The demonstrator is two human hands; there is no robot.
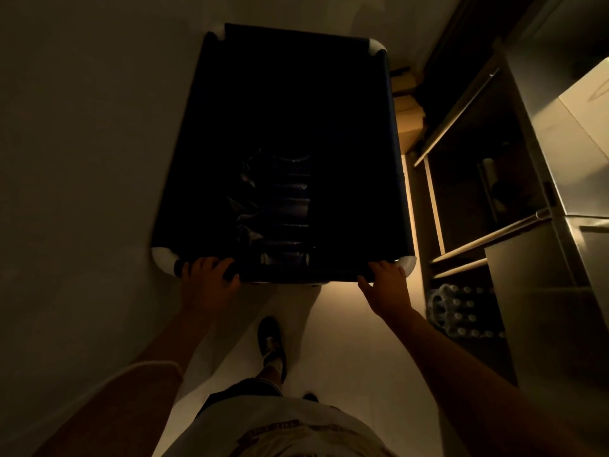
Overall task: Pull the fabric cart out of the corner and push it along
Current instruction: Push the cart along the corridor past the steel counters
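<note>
My left hand point(207, 282) grips the near rim of the fabric cart point(280, 110), fingers point(197, 263) curled over the dark edge close to its pale left corner cap point(163, 257). My right hand point(387, 285) is on the same rim near the right corner cap point(408, 262), its fingers wrapped over the top and the thumb spread out along the rim's outer face. Both sets of fingers are clamped on the rim.

The cart reaches away from my fingers as a deep, dark fabric tub. Just beyond my fingers, down inside, lies something with glossy folds point(276, 209), perhaps plastic wrapping; the light is too poor to say.

To the left of my left hand a plain wall point(82, 143) runs alongside the cart, the left rim very close to it or touching it. To the right of my right hand stands a shelf unit point(478, 192) with pale rails, close beside the cart's right rim. On its low level, just right of my right wrist, sits a shrink-wrapped pack of bottles point(461, 311). Farther out past my right fingers, cardboard boxes point(408, 120) are wedged between the cart's far right side and the shelf unit. A tall metal cabinet point(566, 159) stands on the far right.

Behind my fingers, one shoe point(272, 347) is planted on the pale floor point(346, 341) between my forearms.
</note>
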